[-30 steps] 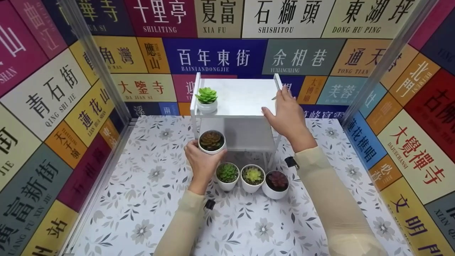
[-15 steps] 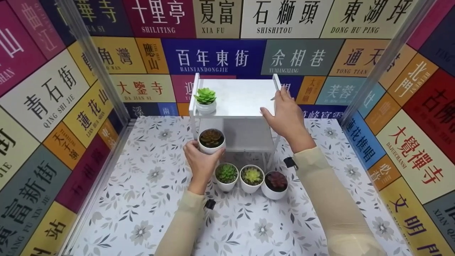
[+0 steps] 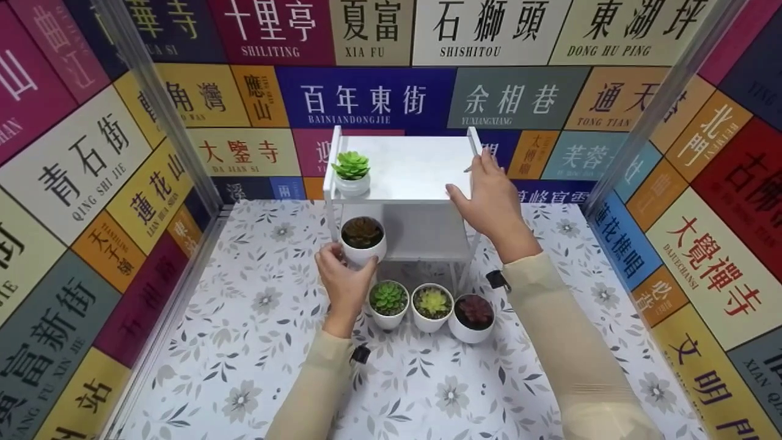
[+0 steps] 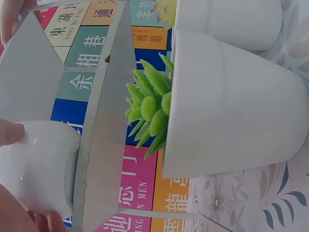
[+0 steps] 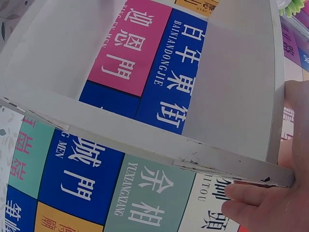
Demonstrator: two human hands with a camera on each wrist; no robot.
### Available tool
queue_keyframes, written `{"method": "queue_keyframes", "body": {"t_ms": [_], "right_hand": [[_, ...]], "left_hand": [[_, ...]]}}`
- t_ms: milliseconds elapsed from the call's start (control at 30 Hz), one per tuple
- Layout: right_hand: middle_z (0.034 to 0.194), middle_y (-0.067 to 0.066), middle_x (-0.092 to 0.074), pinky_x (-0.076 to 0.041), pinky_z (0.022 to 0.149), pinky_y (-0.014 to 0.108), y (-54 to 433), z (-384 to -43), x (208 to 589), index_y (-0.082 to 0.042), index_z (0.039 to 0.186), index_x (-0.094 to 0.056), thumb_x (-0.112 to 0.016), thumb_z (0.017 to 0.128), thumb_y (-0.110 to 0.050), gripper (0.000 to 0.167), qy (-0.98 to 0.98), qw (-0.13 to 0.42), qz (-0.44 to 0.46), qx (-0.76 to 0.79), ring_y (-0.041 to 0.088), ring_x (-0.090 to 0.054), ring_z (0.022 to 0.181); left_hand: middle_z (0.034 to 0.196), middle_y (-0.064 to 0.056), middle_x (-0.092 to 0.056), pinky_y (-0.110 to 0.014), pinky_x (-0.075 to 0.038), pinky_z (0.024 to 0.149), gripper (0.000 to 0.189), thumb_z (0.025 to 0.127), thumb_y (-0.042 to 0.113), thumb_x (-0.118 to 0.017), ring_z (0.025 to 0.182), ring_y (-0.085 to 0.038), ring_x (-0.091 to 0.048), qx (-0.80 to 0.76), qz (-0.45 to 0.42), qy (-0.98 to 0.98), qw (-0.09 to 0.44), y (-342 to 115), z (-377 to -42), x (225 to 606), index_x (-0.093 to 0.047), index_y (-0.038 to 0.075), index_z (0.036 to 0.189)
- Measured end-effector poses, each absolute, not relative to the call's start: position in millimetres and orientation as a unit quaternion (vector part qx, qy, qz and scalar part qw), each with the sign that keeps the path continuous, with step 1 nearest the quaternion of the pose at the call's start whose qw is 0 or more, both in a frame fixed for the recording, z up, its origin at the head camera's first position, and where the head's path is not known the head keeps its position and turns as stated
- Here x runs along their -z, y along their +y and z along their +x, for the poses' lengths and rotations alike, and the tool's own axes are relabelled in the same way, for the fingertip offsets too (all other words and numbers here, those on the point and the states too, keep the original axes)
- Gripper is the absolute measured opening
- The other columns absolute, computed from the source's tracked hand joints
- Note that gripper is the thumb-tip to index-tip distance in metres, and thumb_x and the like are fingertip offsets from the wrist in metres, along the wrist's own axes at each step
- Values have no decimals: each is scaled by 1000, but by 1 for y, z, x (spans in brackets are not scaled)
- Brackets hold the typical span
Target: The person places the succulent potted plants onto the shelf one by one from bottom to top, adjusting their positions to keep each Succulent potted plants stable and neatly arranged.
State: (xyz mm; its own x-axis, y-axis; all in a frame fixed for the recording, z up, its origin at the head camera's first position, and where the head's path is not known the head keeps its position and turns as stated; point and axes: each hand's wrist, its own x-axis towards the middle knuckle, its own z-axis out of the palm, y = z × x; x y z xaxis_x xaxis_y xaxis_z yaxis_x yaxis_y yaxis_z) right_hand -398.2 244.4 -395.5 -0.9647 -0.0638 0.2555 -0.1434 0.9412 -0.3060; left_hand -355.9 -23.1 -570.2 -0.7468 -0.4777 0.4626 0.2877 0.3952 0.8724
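My left hand holds a white pot with a dark brown succulent at the left end of the middle shelf of a small white rack. In the left wrist view, fingers sit around that pot, whose base is right at the shelf board. The right hand grips the rack's upper right side, thumb at the top board's front edge and fingers over the side rail. In the right wrist view, this hand straddles the white frame.
A bright green potted succulent stands on the rack's top left. In front of the rack are a green succulent, a yellow-green one and a dark red one, all in white pots. Lettered panels enclose the flower-patterned table.
The brown succulent's pot has shifted slightly up and inward on the middle shelf. My left thumb has moved lower on its front side. The right hand stays on the rack.
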Motion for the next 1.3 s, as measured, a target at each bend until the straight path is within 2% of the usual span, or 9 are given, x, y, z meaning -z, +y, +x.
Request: {"method": "queue_keyframes", "body": {"t_ms": [200, 400, 633, 867, 1067, 1300], "right_hand": [[178, 20, -11, -20, 133, 55, 244, -399, 397, 4, 167, -21, -48, 104, -64, 96, -977, 125, 56, -166, 39, -17, 165], [178, 20, -12, -19, 134, 54, 243, -399, 397, 4, 167, -20, -48, 104, -63, 96, -976, 127, 56, -167, 39, -17, 165], [179, 19, -11, -19, 134, 53, 242, -399, 397, 3, 168, -19, -47, 104, -63, 96, -977, 125, 51, -167, 38, -17, 165], [179, 18, -12, -19, 134, 53, 243, -399, 397, 2, 168, -18, -48, 105, -63, 95, -976, 127, 49, -168, 37, -17, 165], [178, 20, -14, -20, 134, 54, 243, -399, 398, 3, 167, -20, -48, 105, -62, 94, -977, 133, 49, -162, 39, -19, 165], [178, 19, -13, -21, 133, 54, 244, -400, 400, 3, 168, -19, -48, 105, -62, 95, -977, 134, 49, -161, 38, -19, 165]], "left_hand": [[113, -19, -53, -45, -54, 89, 61, 68, 9, -89, 100, -40, -59, 562, 61, -751, 340, -23, -356, 574, -53, -1, 116], [112, -18, -55, -53, -56, 92, 52, 73, 7, -83, 101, -43, -60, 565, 65, -750, 339, -23, -356, 575, -55, 0, 116], [110, -17, -57, -44, -53, 92, 33, 85, 5, -75, 101, -40, -61, 555, 67, -759, 334, -26, -357, 576, -60, 0, 114], [104, -18, -59, -43, -53, 89, 13, 96, 5, -65, 98, -33, -61, 536, 54, -769, 344, -29, -359, 578, -62, 0, 107], [97, -15, -61, -41, -52, 80, 9, 97, 7, -65, 87, -29, -60, 534, 61, -770, 344, -29, -360, 577, -62, 3, 104], [97, -14, -60, -38, -50, 81, 16, 93, 8, -68, 86, -26, -59, 559, 58, -759, 330, -33, -353, 586, -61, 1, 105]]}}
